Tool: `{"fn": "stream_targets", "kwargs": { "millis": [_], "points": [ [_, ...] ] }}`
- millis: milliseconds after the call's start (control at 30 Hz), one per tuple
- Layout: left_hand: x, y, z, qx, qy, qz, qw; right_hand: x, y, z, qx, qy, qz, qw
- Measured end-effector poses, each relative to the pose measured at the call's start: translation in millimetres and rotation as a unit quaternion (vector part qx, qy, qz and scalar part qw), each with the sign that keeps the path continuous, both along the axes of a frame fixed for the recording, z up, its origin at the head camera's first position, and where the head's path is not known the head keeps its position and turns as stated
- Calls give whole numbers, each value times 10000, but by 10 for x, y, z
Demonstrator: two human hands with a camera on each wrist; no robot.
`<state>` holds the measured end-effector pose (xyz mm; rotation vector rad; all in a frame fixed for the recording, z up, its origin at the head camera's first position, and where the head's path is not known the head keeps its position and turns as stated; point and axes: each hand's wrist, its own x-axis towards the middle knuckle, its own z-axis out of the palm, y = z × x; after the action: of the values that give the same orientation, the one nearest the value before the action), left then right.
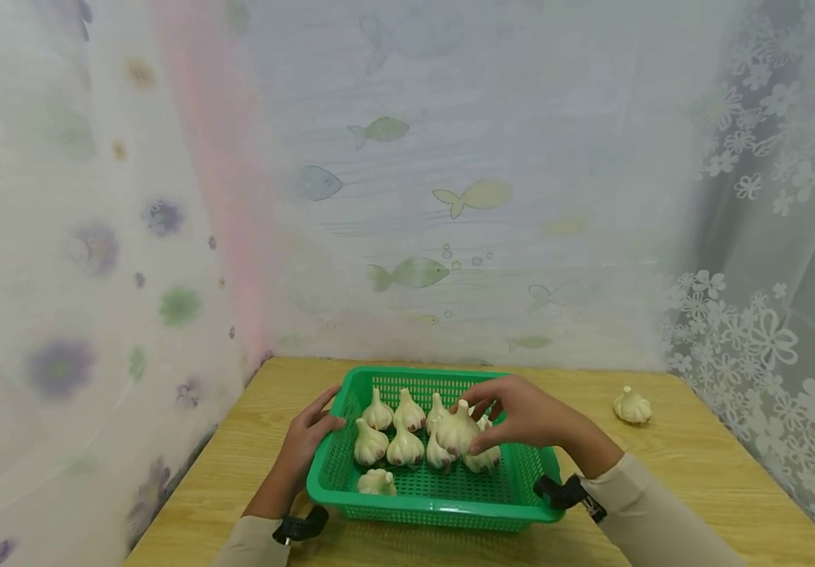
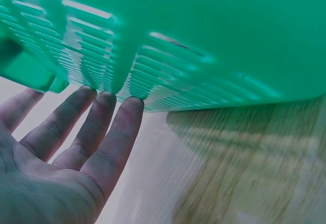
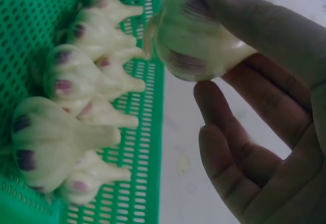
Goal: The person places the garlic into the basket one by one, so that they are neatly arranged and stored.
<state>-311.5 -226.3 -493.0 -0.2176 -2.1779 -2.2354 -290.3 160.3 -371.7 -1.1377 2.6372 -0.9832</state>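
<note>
A green plastic basket [image 1: 435,508] with slotted walls holds several whole garlic bulbs [image 1: 405,446], pale with purple patches at the root end. Above the bulbs at the right, my right hand [image 1: 531,413] pinches one garlic bulb [image 3: 188,43] between thumb and fingers; in the head view it overlaps the bulbs behind it. My left hand [image 1: 299,447] is at the basket's left side, thumb at the rim. In the left wrist view its fingers [image 2: 109,142] are spread and nearly straight, tips against the slotted outer wall.
Another garlic bulb [image 1: 632,406] lies on the wooden table [image 1: 690,480] to the right of the basket. One bulb [image 1: 376,482] sits by itself near the basket's front left corner. Curtains printed with fish and flowers [image 1: 414,272] hang around the table's back and sides.
</note>
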Motion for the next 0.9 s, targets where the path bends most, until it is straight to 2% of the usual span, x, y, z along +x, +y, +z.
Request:
{"fn": "stream_targets", "kwargs": {
  "millis": [133,333,533,700,900],
  "points": [
    [3,-2,6,27,-3,6,10000,-66,-107,-27,50,-316,212,9993],
    [15,-2,16,17,-5,55,10000,-162,-284,-99,206,-323,447,9983],
    [21,5,17,-43,2,82,10000,-215,-424,-138,310,-357,530,9975],
    [13,2,19,-24,-36,88,10000,-267,-514,-187,296,-604,569,9961],
    [-1,11,20,-73,-29,102,9999,-308,-599,-247,365,-617,549,9959]
  ]
}}
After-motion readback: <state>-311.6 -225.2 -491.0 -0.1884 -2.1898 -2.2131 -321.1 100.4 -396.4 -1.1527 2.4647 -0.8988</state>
